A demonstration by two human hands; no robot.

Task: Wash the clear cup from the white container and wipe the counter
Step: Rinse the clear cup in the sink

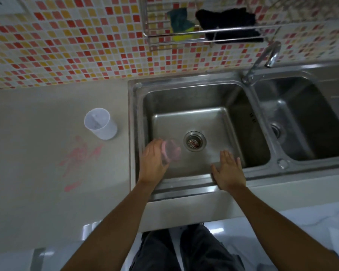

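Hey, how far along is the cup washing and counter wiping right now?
Done: the clear cup is out of the white container, which stands on the counter. In hand: the left hand holds the cup, blurred, over the left sink basin; the right hand is open at the rim. Left: no water visibly runs from the faucet, and the pink spill is unwiped.

One view only, head-worn, wide-angle; looks forward and steeply down from above the counter edge; left sink basin sits near frame centre, close below; second basin at 3 o'clock; counter at 9 o'clock; tiled wall and wire rack at 12 o'clock; both forearms enter from 6 o'clock; straight lines bow toward the edges.
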